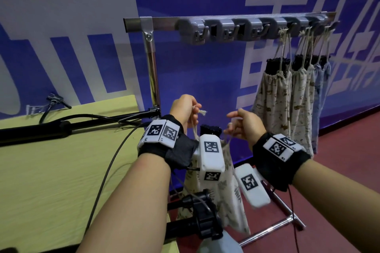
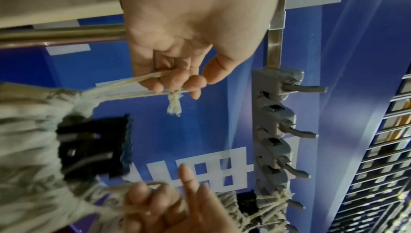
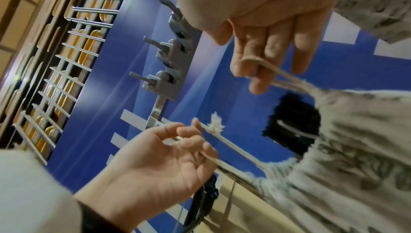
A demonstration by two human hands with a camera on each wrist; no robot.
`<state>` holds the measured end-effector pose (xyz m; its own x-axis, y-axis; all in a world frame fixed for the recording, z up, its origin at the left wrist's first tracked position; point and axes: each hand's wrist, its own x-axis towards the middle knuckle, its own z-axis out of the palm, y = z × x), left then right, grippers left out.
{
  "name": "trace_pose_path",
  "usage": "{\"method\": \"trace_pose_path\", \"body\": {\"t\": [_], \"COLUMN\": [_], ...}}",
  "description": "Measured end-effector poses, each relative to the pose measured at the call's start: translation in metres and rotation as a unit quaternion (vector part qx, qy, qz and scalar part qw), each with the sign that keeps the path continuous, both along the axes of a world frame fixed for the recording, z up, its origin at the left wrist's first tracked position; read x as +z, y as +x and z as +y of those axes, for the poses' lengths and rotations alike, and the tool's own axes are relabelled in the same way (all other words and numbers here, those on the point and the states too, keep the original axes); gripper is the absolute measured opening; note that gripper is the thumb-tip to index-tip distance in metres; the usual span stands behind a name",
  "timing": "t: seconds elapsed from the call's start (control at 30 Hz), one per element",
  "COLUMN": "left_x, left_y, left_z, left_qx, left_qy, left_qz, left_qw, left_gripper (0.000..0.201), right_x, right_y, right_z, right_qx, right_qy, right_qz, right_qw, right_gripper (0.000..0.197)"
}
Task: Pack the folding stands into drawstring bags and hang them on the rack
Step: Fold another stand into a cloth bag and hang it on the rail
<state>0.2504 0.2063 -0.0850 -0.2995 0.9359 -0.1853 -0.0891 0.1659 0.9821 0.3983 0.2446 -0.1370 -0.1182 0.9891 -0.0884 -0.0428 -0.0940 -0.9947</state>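
Note:
A cream leaf-print drawstring bag (image 1: 230, 189) hangs between my hands, below the rack (image 1: 236, 19). A black folding stand (image 1: 209, 129) pokes out of its gathered mouth. My left hand (image 1: 185, 109) pinches the left drawstring (image 2: 142, 80), whose frayed knot (image 2: 174, 105) dangles beside the fingers. My right hand (image 1: 242, 123) has the right drawstring (image 3: 273, 71) looped over curled fingers. Both cords are pulled outward, cinching the bag (image 3: 355, 131) around the stand (image 3: 293, 122). Grey hooks (image 1: 226, 33) on the rail stand bare at the left.
Several packed bags (image 1: 287, 92) hang from the rack's right hooks. A yellow-green table (image 1: 51, 160) lies to the left, with black tripod arms (image 1: 61, 127) and cables across it. The rack's chrome post (image 1: 152, 68) stands just beyond my left hand. Red floor (image 1: 339, 170) at right.

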Motion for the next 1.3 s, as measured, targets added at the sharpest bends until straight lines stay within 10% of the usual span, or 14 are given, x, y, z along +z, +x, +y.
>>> {"method": "trace_pose_path", "body": {"t": [0.33,0.83,1.3], "left_x": [0.0,-0.001,-0.002], "left_y": [0.001,0.01,0.012], "left_z": [0.0,-0.004,0.001], "left_qx": [-0.008,-0.094,-0.083], "left_qy": [0.009,0.046,0.012], "left_qz": [0.002,0.007,0.033], "left_qw": [1.0,0.994,0.996], "left_gripper": [0.014,0.014,0.013], "right_x": [0.004,0.004,0.004], "right_y": [-0.004,-0.008,-0.008], "right_z": [-0.007,0.0,-0.002], "right_qx": [0.037,0.03,-0.027], "right_qy": [0.127,0.208,0.071], "right_qz": [0.019,-0.38,-0.1], "right_qw": [0.991,0.901,0.992], "right_gripper": [0.054,0.01,0.026]}}
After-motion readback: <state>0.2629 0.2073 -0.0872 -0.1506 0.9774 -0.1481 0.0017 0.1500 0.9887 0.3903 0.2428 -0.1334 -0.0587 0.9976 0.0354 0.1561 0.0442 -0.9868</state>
